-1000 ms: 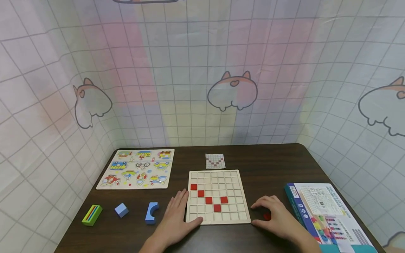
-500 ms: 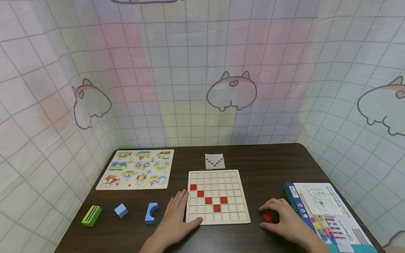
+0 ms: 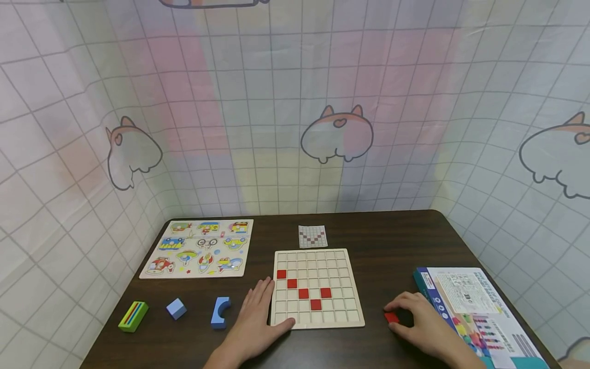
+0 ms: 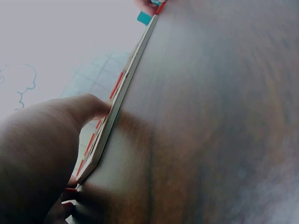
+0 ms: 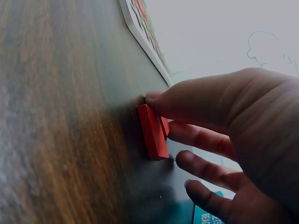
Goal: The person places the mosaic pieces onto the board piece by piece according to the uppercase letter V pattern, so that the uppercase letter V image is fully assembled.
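A cream grid board [image 3: 322,266] lies mid-table, with several red square tiles [image 3: 315,304] set in its cells in a slanting pattern that turns upward at the right. My left hand [image 3: 253,323] rests against the board's left side, fingers straight along the edge and thumb on the near-left corner. To the right of the board, my right hand [image 3: 417,323] has its thumb and index finger around a loose red tile [image 3: 391,318]. In the right wrist view the thumb touches one end of this red tile [image 5: 152,133], and a second red piece [image 5: 165,126] shows behind it.
Behind the board lies a small pattern card [image 3: 312,237]. A picture puzzle board [image 3: 198,248] is at the back left. Nearer stand a striped green block [image 3: 133,316], a blue cube [image 3: 176,309] and a blue arch block [image 3: 220,312]. A box [image 3: 479,312] lies at the right.
My right hand has moved right, away from the board's edge, and its thumb and index finger have closed in on the loose red tile. The left hand has stayed at the board.
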`<state>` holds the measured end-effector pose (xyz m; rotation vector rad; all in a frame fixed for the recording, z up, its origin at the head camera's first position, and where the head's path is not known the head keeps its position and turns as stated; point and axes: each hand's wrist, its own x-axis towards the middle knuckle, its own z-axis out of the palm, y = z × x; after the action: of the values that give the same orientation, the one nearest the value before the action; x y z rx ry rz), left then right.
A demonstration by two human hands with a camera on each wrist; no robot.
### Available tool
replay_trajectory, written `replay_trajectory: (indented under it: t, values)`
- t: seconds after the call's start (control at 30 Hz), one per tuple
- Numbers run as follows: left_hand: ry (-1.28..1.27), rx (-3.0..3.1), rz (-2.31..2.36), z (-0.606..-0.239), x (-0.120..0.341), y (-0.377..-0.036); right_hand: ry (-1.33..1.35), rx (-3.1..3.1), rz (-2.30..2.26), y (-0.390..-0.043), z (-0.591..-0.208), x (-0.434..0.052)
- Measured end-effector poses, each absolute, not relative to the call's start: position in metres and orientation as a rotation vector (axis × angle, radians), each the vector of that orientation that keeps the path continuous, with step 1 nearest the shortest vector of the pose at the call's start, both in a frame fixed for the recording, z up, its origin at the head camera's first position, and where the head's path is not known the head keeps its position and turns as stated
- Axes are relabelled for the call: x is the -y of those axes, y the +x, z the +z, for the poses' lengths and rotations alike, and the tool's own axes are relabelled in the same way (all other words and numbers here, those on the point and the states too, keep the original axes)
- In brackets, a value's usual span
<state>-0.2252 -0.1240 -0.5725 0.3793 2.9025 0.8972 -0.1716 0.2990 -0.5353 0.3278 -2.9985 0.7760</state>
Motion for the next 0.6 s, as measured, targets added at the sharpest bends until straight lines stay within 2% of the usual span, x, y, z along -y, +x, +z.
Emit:
replay_trajectory:
  t: [0.6]
  values:
    - [0.378, -2.906, 0.885, -0.571, 0.124, -0.224, 0.296, 2.996, 0.766, -0.183, -0.533, -0.292]
